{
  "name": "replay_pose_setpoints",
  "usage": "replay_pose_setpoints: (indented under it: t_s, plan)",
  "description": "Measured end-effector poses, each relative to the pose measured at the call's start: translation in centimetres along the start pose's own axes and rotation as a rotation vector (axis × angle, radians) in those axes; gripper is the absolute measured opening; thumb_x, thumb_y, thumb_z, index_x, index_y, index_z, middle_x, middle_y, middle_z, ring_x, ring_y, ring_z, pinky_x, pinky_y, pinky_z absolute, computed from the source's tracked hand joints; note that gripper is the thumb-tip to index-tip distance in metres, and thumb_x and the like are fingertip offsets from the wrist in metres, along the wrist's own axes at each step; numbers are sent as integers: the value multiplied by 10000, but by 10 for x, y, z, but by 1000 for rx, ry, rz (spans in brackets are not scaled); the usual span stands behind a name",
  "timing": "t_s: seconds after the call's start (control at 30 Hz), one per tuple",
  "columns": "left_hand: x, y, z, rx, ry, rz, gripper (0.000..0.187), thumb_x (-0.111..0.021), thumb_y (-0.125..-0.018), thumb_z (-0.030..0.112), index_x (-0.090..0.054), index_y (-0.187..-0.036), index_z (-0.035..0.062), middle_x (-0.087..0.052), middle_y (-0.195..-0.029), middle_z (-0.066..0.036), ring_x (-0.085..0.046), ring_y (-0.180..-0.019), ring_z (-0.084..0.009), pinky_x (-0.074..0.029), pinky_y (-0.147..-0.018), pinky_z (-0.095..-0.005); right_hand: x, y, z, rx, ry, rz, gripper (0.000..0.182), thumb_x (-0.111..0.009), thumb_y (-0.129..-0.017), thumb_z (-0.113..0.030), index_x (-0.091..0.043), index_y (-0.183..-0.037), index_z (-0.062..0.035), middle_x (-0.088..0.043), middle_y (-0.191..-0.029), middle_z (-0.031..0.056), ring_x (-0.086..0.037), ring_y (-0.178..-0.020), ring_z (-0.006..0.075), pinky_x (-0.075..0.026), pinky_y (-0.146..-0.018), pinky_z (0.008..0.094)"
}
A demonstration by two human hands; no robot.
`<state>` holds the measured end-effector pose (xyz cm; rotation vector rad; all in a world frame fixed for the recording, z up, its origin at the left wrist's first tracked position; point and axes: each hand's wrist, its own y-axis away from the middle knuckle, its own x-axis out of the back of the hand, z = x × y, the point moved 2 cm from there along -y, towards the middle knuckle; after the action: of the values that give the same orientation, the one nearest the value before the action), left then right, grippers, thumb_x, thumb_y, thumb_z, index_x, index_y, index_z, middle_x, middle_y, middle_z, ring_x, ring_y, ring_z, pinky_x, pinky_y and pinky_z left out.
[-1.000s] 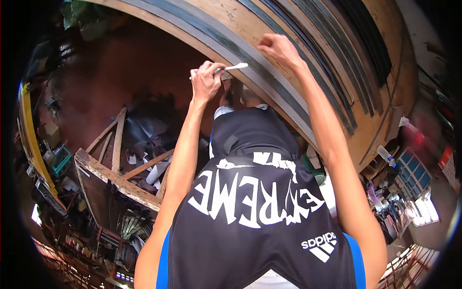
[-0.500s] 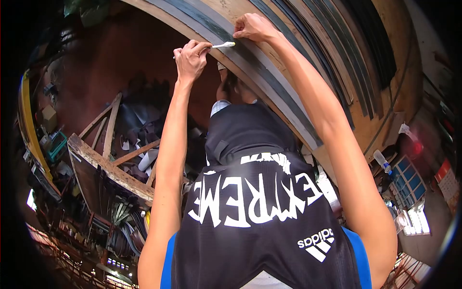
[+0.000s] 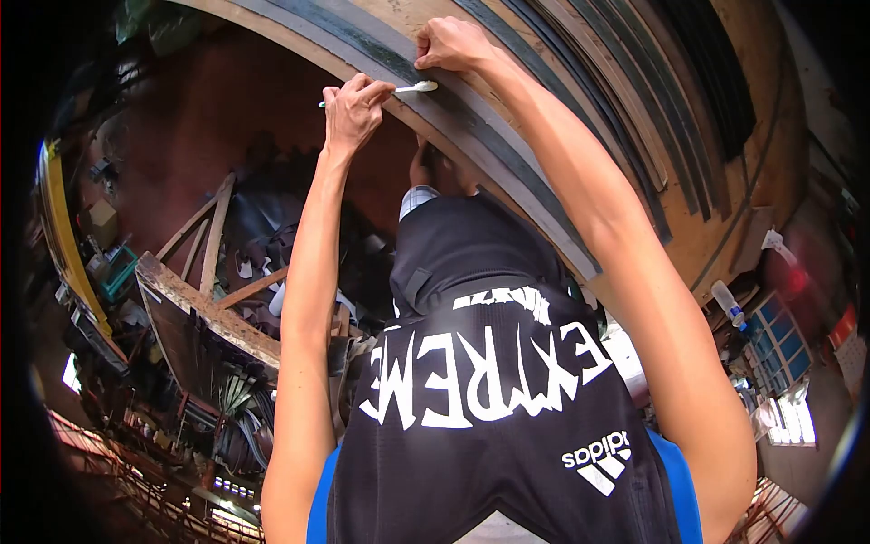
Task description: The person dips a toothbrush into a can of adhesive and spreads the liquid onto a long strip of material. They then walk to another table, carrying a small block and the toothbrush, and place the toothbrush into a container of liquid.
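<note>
A white toothbrush [image 3: 417, 88] is held in my left hand [image 3: 354, 111], its bristled head pointing right over a grey strip near the table edge. My right hand [image 3: 450, 45] is closed with fingertips pressed together at a dark strip [image 3: 362, 41], just above and right of the brush head; anything between those fingertips is too small to make out. The grey strip [image 3: 507, 177] runs along the edge of the wooden table [image 3: 716, 245].
More dark strips [image 3: 625, 109] lie side by side on the table's right part. A wooden frame [image 3: 217, 313] stands at the left near scraps on the floor. A plastic bottle [image 3: 728, 302] and a blue crate [image 3: 778, 340] are at the right.
Both hands have moved slightly left along the strips, the right one also a little upward. The toothbrush has shifted left with my left hand.
</note>
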<state>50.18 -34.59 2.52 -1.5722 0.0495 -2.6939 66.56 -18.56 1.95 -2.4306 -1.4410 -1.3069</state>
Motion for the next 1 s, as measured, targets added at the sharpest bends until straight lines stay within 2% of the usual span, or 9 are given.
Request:
replay_pose_setpoints:
  t_s: [0.17, 0.23, 0.3, 0.43, 0.47, 0.6, 1.0]
  plan:
    - [-5, 2, 15, -99, -4, -49, 115, -677, -872, 177, -747, -917, 257, -596, -797, 42, -569, -705, -180, -299, -716, -367, -6, -4, 2, -9, -7, 15, 275, -813, -714, -335, -741, -853, -109, -733, -831, 116, -703, -851, 313, -534, -736, 429]
    - [-9, 3, 22, -103, -41, -104, 139, -674, -886, 156, -751, -960, 244, -625, -829, 47, -574, -714, -176, -308, -722, -361, -6, -5, 1, -10, 1, 21, 273, -815, -710, -329, -741, -851, -107, -734, -832, 117, -704, -853, 316, -535, -736, 432]
    - [-15, 6, 30, -133, -49, -105, 137, -667, -890, 159, -748, -956, 247, -617, -825, 46, -559, -698, -180, -312, -718, -365, -7, -5, 1, -25, -20, 34, 231, -790, -653, -280, -765, -835, -139, -749, -887, 131, -714, -882, 324, -556, -767, 435]
    - [-19, 5, 49, -190, -33, -107, 218, -635, -863, 108, -744, -975, 260, -617, -865, 45, -570, -742, -183, -319, -712, -367, -9, -8, 2, -41, -12, 23, 232, -789, -652, -281, -765, -834, -138, -750, -890, 130, -716, -890, 321, -558, -772, 435]
    - [-21, 6, 52, -189, -50, -130, 260, -627, -838, 87, -743, -992, 261, -621, -891, 26, -603, -804, -185, -348, -726, -378, -15, -14, 6, -38, -19, 27, 230, -790, -653, -280, -765, -832, -138, -751, -891, 130, -716, -897, 320, -558, -775, 435]
    - [-29, 12, 63, -208, -75, -175, 271, -631, -819, 87, -742, -997, 258, -618, -888, -14, -637, -856, -195, -402, -755, -413, -21, -20, 11, -34, -12, 14, 245, -792, -654, -282, -765, -849, -137, -751, -895, 126, -715, -913, 317, -560, -783, 433]
    - [-55, 39, 105, -229, -4, -234, 322, -669, -735, 55, -738, -992, 237, -634, -934, -3, -639, -867, -204, -394, -773, -420, -20, -18, 10, -34, -9, 45, 263, -798, -672, -300, -754, -875, -139, -753, -896, 106, -712, -918, 308, -552, -797, 427]
